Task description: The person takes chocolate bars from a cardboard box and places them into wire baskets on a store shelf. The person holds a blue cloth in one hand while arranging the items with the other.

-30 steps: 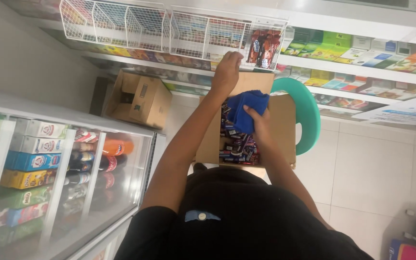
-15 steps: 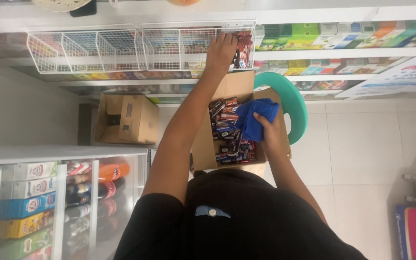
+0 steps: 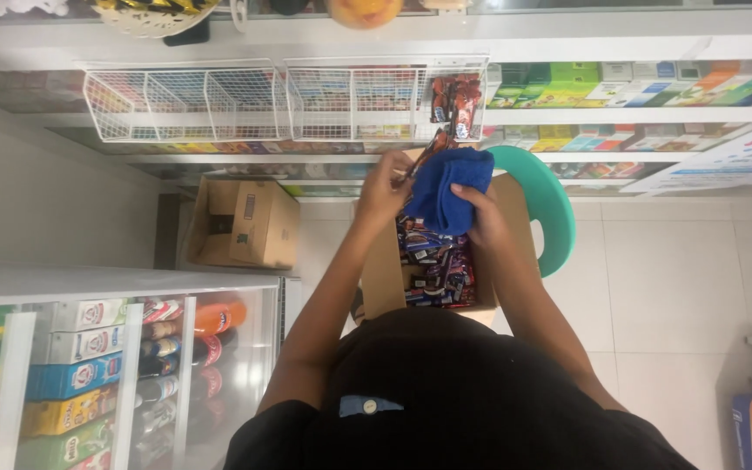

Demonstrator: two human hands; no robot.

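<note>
At frame centre, an open cardboard box [image 3: 380, 270] holds snack packets [image 3: 433, 265]. Above the packets, the right hand [image 3: 480, 218] holds a cloth [image 3: 450, 196]; the left hand [image 3: 383, 190], just left of the cloth, grips one packet [image 3: 422, 155]. A round stool [image 3: 546, 209] sits behind the box to its right. A second cardboard box [image 3: 245, 222] lies on the floor at centre left. Wire baskets [image 3: 219, 100] hang across the upper frame, the rightmost containing packets [image 3: 454, 100]. Shelves of boxed goods [image 3: 654, 87] fill the upper right. A display cooler [image 3: 89, 365] occupies the lower left.
</note>
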